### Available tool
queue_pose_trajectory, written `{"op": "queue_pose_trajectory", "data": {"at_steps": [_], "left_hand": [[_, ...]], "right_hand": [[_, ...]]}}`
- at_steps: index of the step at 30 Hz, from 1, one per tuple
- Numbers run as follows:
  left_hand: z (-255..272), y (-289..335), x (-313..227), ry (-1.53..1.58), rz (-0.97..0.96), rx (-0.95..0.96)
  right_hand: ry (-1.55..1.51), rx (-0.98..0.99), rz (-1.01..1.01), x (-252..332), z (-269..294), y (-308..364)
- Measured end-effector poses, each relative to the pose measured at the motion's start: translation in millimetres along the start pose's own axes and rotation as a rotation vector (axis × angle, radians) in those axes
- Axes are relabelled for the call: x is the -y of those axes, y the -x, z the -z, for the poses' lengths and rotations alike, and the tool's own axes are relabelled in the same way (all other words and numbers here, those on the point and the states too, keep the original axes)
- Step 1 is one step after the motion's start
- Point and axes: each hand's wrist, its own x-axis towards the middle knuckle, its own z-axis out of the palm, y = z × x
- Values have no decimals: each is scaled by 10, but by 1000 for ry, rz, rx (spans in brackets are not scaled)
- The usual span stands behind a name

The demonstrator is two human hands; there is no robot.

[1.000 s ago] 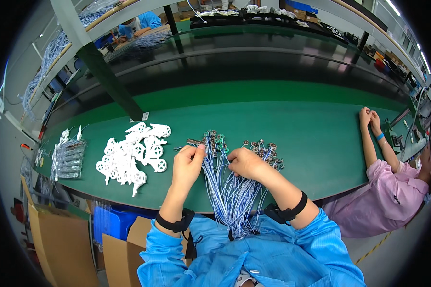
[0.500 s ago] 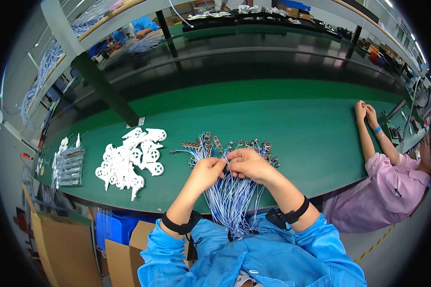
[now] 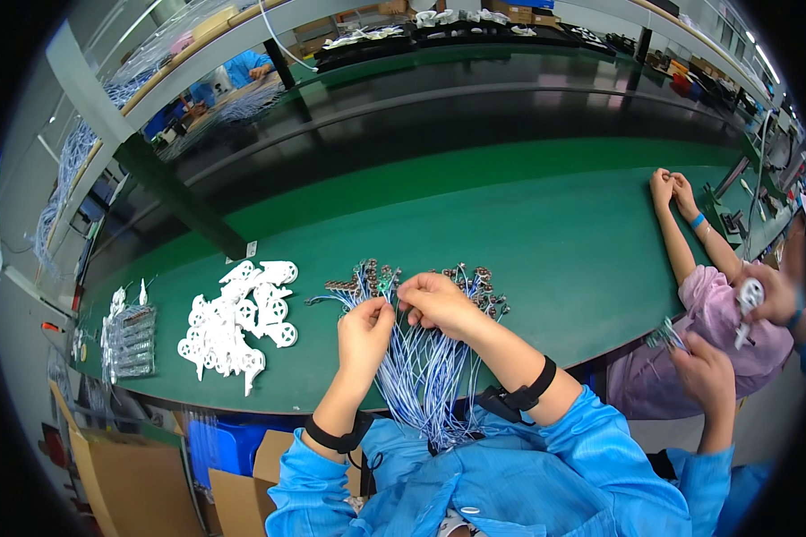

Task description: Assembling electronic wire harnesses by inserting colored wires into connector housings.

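Left hand (image 3: pixel 364 331) and right hand (image 3: pixel 437 302) pinched blue wires (image 3: pixel 421 369). I judged them light and limp, best gripped near their tips.

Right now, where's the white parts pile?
Head view, left side: the white parts pile lies on the green table, between the clear-wrapped stack on its left and the blue-white wires on its right.

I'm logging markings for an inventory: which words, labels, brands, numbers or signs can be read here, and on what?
None can be read.
Pale tag by the foot of the dark post: too small to read.
White plastic parts: no legible text.
Blue and white wires: no legible text.
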Motion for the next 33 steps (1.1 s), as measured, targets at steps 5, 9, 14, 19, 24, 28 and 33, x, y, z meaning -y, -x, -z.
{"op": "queue_pose_trajectory", "data": {"at_steps": [5,9,14,19,24,28,33], "left_hand": [[-62,95,-153,-293,-453,-52],[-98,128,-175,-344,-661,-10],[-33,104,-321,-416,-752,-30],[-130,40,-217,562,90,255],[-110,-161,-265,552,126,334],[-69,-283,-275,557,48,264],[19,-290,-328,726,90,247]], "right_hand": [[51,-31,145,23,-83,24],[-43,24,109,31,38,41],[-179,80,166,20,134,163],[-135,66,222,58,135,295],[-14,-9,250,58,206,359],[323,-281,558,-265,485,182],[775,-416,626,-125,318,322]]}}
